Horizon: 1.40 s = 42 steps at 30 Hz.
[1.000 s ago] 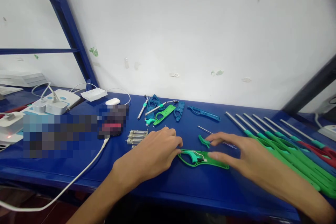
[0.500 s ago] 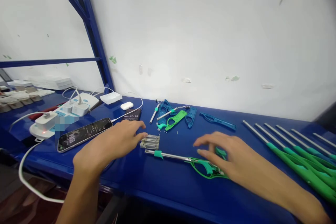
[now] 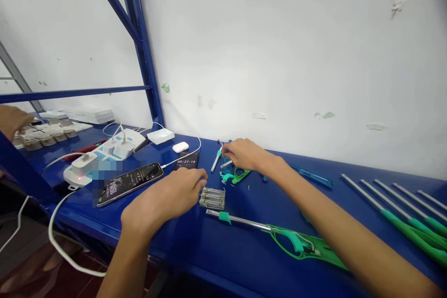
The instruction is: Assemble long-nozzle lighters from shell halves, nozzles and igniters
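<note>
My right hand (image 3: 246, 154) reaches to the back of the table, its fingers bent down and bunched over a blue plastic handle half (image 3: 227, 167) and a short metal tube (image 3: 226, 164); the fingertips hide what they grip. A green handle half (image 3: 241, 175) lies just under that wrist. Bent but apart, the fingers of my left hand (image 3: 171, 198) hover beside a small block of metal tubes (image 3: 212, 199) and hold nothing. In front lies a partly assembled long-necked lighter (image 3: 244, 221), its green shell open with a teal trigger and wire showing; my right forearm passes over its handle end.
Several green-handled lighters (image 3: 415, 226) lie on the right. Another blue handle half (image 3: 310, 175) rests near the wall. To the left are a phone (image 3: 131, 184), a second phone (image 3: 186, 161), a white earbud case (image 3: 180, 147) and a power strip (image 3: 115, 149). Another person's hand (image 3: 14, 121) shows at far left.
My right hand has moved from above the lighter's handle up and left to the parts at the back. My left hand stays by the metal-tube block. The view has shifted slightly left.
</note>
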Available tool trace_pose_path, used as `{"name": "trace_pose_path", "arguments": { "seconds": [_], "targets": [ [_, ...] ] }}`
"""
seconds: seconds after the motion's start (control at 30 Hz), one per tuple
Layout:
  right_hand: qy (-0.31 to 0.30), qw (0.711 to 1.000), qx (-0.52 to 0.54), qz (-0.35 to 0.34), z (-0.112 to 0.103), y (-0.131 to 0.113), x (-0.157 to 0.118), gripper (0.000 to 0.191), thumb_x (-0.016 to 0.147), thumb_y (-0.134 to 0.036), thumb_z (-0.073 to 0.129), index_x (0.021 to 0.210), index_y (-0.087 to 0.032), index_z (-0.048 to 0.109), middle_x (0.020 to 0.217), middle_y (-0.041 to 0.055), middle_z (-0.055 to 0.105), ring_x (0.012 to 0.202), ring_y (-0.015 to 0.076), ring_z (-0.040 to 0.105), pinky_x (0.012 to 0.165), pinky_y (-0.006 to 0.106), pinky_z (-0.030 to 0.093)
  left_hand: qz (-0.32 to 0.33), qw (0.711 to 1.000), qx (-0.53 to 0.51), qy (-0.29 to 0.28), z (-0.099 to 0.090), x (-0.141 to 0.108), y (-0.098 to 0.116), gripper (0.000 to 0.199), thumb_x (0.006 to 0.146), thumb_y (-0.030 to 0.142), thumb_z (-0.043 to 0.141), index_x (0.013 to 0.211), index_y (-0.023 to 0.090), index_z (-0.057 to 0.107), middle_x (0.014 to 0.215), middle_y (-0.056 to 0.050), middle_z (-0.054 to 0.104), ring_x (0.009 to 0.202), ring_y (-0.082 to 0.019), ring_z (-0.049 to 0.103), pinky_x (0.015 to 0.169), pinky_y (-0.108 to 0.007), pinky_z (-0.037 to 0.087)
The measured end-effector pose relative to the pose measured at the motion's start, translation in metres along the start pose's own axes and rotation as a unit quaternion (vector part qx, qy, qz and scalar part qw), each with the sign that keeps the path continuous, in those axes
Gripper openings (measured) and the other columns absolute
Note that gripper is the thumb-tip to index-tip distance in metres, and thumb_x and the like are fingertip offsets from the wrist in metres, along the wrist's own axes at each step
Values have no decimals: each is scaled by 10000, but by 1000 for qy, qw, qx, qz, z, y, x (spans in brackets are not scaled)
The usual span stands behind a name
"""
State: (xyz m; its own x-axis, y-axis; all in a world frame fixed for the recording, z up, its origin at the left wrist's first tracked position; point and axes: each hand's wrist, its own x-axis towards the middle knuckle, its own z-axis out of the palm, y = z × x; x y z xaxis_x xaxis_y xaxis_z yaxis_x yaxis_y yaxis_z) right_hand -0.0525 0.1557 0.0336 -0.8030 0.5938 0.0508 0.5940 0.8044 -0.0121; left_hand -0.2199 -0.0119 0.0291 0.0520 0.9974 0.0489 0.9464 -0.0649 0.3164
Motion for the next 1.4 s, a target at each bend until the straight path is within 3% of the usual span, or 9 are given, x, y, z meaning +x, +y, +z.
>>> {"name": "trace_pose_path", "arguments": {
  "seconds": [0.2,0.33,0.47,0.57,0.67,0.8,0.93,1.13,1.4],
  "targets": [
    [-26,1000,-11,14,1,12,46,327,1009,-381,651,1280,-198,643,1305,97,659,1084,229,679,923,449,592,-14,1000,-5,-25,-6,-2,2,374,1042,350,386,1140,269,738,1009,-60,783,970,-264,732,895,-353,522],
    [-16,1000,-3,3,-3,16,43,322,1009,-381,651,1273,-197,647,1296,95,663,1076,226,681,919,446,593,-17,999,-5,-36,-6,-3,2,352,1031,376,426,1172,268,730,1059,-70,772,1019,-276,717,903,-359,512],
    [18,999,21,-36,-6,21,4,315,1009,-382,652,1255,-185,654,1279,91,671,1090,233,680,934,460,585,-21,998,-9,-52,-2,-3,3,347,1017,390,460,1223,266,709,1134,-90,746,1070,-298,691,891,-378,499],
    [56,997,32,-42,-8,29,-38,288,1008,-367,647,1238,-194,670,1432,108,599,1206,260,634,1015,499,544,-23,998,-13,-65,1,0,4,328,1007,379,471,1191,261,716,1125,-99,731,1056,-305,682,853,-383,486],
    [102,994,44,-18,-9,50,-81,298,1056,-362,485,1123,-255,755,1572,89,489,1276,281,613,1080,497,507,-38,997,-15,-72,3,3,5,287,996,333,457,1064,244,721,1020,-88,724,950,-280,680,755,-355,471],
    [178,980,57,62,-6,91,-124,370,1032,-468,450,1101,-280,761,1360,97,669,1228,323,645,1046,550,519,-70,994,-16,-82,4,5,4,174,911,231,513,913,228,687,918,-67,697,790,-230,647,616,-307,421],
    [217,964,75,132,9,114,-141,437,1009,-528,443,1073,-242,767,1152,126,776,1034,353,729,881,558,585,-86,993,-14,-83,6,6,4,152,814,153,556,887,233,663,944,-50,677,772,-205,628,569,-281,400],
    [170,978,95,68,23,76,-130,385,1037,-445,444,1146,-256,761,1174,87,784,1093,302,713,936,504,559,-60,994,-9,-92,14,13,7,269,721,61,524,863,249,652,945,-15,666,835,-186,635,588,-254,418],
    [117,988,93,-35,35,12,-112,237,1027,-251,522,1049,-250,759,1017,58,778,1001,257,696,948,497,493,-69,992,-13,-109,18,17,3,237,687,104,582,867,238,659,877,7,670,585,-140,586,473,-255,373]
  ]
}}
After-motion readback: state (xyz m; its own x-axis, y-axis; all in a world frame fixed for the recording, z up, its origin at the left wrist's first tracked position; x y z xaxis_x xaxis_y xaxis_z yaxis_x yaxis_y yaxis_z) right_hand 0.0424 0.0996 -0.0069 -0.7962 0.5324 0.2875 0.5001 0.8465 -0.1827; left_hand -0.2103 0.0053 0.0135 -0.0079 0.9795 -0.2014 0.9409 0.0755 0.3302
